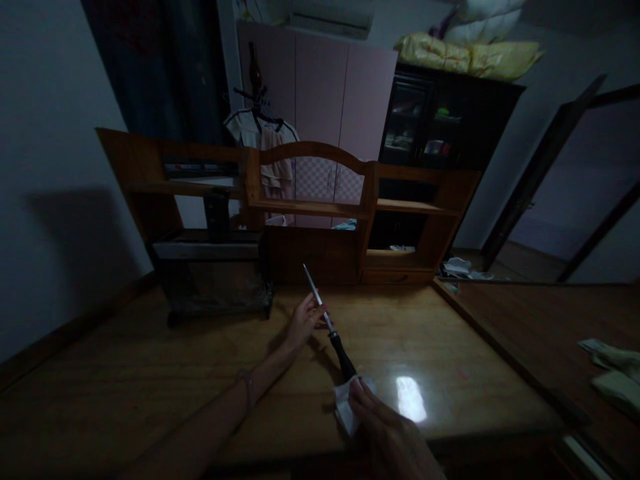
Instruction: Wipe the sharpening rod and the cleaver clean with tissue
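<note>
A long tool (330, 327) with a thin silver rod and a black handle is held slanting above the wooden table (150, 373). My left hand (303, 323) reaches forward, its fingers pinched around the middle of the rod. My right hand (385, 427) is closed low in the view on a white cloth or tissue (345, 403) at the end of the black handle. The rod's tip points up and away toward the wooden shelf unit.
A glass tank (215, 277) stands at the back left of the table. Behind it rises a wooden shelf unit (310, 200). A second wooden surface (550, 333) on the right carries folded greenish cloths (613, 373). A bright light reflection (410, 397) lies on the tabletop.
</note>
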`<move>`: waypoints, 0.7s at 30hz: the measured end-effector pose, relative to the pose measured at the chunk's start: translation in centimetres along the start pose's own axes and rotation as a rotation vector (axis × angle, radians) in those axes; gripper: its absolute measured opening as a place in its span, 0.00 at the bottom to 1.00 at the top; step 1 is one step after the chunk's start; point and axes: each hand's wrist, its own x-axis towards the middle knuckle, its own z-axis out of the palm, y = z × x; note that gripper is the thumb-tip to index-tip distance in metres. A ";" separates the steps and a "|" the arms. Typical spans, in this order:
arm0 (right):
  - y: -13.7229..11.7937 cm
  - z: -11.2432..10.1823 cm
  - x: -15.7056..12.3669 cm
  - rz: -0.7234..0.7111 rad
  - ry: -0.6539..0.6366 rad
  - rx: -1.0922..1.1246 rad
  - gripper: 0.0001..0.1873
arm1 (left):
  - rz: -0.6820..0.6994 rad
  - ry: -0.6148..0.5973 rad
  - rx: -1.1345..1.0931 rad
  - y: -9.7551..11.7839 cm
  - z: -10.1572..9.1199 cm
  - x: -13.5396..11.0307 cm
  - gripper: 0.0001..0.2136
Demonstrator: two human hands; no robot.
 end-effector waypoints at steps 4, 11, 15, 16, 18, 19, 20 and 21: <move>0.1 -0.1 -0.2 0.029 0.040 0.030 0.32 | 0.006 -0.019 -0.021 0.1 0.1 0.0 0.25; -0.8 -0.3 2.4 0.193 0.195 0.092 0.33 | -0.078 -0.098 -0.119 -0.3 0.2 0.0 0.22; -1.6 0.4 5.0 0.227 0.189 0.110 0.32 | -0.110 -0.124 -0.189 -0.1 0.2 0.0 0.24; -1.7 0.6 5.5 0.223 0.195 0.120 0.32 | -0.113 -0.134 -0.212 0.0 0.2 -0.1 0.24; -1.9 0.9 6.4 0.223 0.203 0.142 0.32 | -0.111 -0.150 -0.254 0.2 0.2 -0.2 0.24; -1.9 1.1 6.6 0.225 0.204 0.149 0.31 | -0.109 -0.155 -0.271 0.3 0.2 -0.3 0.24; -1.9 1.2 6.8 0.227 0.203 0.148 0.31 | -0.107 -0.159 -0.283 0.4 0.2 -0.3 0.24; -2.0 1.2 6.8 0.228 0.204 0.140 0.31 | -0.106 -0.162 -0.291 0.5 0.2 -0.4 0.24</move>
